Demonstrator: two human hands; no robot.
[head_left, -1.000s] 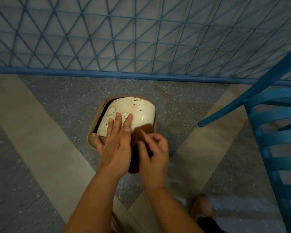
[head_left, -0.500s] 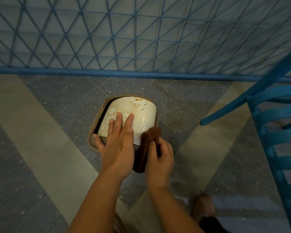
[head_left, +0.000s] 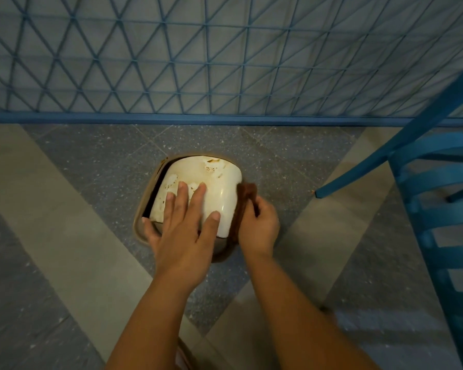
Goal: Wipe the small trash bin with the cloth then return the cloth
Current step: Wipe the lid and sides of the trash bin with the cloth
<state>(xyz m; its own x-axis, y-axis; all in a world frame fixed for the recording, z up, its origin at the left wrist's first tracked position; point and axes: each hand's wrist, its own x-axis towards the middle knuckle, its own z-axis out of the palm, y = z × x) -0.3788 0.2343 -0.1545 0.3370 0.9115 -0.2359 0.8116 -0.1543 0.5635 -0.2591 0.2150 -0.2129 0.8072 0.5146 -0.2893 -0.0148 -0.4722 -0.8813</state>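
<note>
A small trash bin [head_left: 214, 177] stands on the floor near the blue wall; its cream swing lid is stained and sits in a tan rim. My left hand [head_left: 183, 231] lies flat on the lid with its fingers spread, pressing on it. My right hand [head_left: 258, 225] grips a brown cloth [head_left: 247, 192] and holds it against the bin's right side. Part of the cloth hangs down between my hand and the bin.
A blue wooden chair [head_left: 436, 209] stands at the right, one leg [head_left: 385, 156] slanting down towards the bin. A blue lattice wall [head_left: 225, 57] with a blue skirting runs behind the bin. The floor is grey and beige tile.
My right hand has carried the cloth from the lid's near edge round to the bin's right side. The left hand has spread wider on the lid.
</note>
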